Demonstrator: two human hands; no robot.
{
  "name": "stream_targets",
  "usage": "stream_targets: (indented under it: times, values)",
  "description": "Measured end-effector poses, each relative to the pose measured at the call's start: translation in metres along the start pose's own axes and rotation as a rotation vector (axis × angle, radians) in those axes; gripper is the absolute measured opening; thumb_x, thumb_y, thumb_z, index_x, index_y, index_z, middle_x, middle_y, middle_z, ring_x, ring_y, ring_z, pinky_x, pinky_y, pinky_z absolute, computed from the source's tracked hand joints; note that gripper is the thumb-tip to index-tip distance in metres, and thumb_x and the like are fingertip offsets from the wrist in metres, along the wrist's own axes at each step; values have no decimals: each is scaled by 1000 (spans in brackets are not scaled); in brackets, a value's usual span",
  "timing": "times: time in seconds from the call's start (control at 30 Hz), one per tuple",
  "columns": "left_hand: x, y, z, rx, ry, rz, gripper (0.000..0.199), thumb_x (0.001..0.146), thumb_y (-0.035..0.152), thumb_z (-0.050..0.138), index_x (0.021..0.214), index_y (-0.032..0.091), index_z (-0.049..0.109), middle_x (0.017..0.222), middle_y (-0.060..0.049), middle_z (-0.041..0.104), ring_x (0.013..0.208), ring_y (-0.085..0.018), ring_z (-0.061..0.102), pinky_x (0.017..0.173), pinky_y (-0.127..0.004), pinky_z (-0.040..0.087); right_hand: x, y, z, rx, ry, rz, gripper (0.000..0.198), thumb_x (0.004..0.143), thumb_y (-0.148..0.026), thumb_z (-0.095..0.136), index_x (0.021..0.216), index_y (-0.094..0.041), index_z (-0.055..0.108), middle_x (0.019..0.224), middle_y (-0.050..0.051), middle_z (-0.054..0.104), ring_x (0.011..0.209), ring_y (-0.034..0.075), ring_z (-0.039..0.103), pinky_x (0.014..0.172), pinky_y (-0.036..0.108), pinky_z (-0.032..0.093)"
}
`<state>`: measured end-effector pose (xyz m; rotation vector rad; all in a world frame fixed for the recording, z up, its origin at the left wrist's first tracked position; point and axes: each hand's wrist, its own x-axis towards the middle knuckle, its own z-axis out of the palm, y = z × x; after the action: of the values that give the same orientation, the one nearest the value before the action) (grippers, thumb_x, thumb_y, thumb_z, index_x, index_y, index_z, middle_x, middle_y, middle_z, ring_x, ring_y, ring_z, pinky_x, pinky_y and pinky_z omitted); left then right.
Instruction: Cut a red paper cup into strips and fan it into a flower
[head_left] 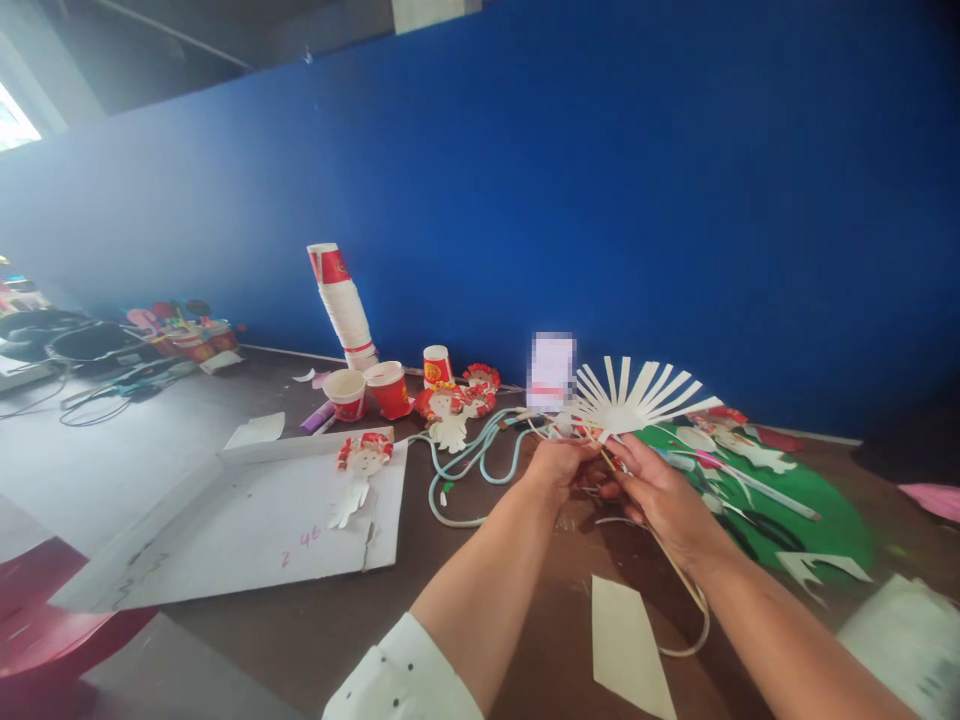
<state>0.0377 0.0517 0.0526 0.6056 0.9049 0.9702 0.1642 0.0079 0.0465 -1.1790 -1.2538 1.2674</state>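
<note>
A white paper cup cut into strips [628, 412] spreads like a fan above my two hands. My left hand [566, 465] is closed at its lower left edge, with the fingertips partly hidden. Closed near the base of the strips is my right hand [660, 490], its thumb and fingers meeting my left fingertips. A thin wooden stick [679, 570] runs down past my right fingers; I cannot tell which hand grips it. Just below the hands lies a cream paper piece [630, 640] on the brown table [547, 630].
A white board [255, 530] with a paper doll [362, 470] lies left. Behind it stand stacked paper cups [345, 315] and red cups [386, 388]. A pale blue cord [435, 490] loops nearby. Right, a green mat [825, 510] bears paper scraps and a pen. A blue partition [675, 200] rises behind.
</note>
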Motion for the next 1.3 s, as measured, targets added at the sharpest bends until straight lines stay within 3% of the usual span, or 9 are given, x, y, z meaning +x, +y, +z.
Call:
stream_targets:
  times: [0.2, 0.43, 0.67, 1.0, 1.3]
  values:
    - [-3, 3, 1, 6, 33, 0, 5, 70, 11, 70, 71, 10, 65, 62, -4, 62, 50, -10, 54, 50, -22, 42, -2, -1, 1, 61, -42, -12, 77, 77, -19, 58, 143, -45, 29, 152, 0, 33, 69, 11, 64, 35, 16, 31]
    - [2, 0, -3, -39, -23, 76, 21, 59, 17, 81, 72, 8, 67, 64, -4, 62, 55, -11, 55, 55, -24, 44, -3, -4, 0, 123, -96, -12, 76, 79, -19, 57, 144, -43, 27, 154, 1, 28, 76, 12, 66, 36, 16, 36]
    - [6, -3, -5, -64, -77, 104, 17, 61, 16, 78, 73, 9, 68, 64, -5, 63, 56, -13, 57, 54, -26, 46, -4, -10, -2, 167, -104, 26, 76, 80, -17, 58, 144, -43, 27, 155, 0, 26, 82, 14, 67, 37, 16, 38]
    - [8, -4, -7, 53, -62, 141, 28, 55, 28, 84, 68, 10, 66, 57, -3, 61, 50, -13, 57, 55, -26, 47, -6, -14, -2, 161, -84, 47, 66, 79, -19, 60, 138, -41, 39, 149, -3, 37, 101, 18, 63, 45, 17, 47]
    - [1, 2, -4, 91, -47, 108, 19, 61, 25, 79, 66, 13, 64, 55, -1, 59, 46, -12, 54, 50, -27, 47, -4, -8, -3, 151, -80, 58, 52, 80, -28, 64, 129, -41, 51, 143, -3, 46, 94, 17, 67, 44, 15, 46]
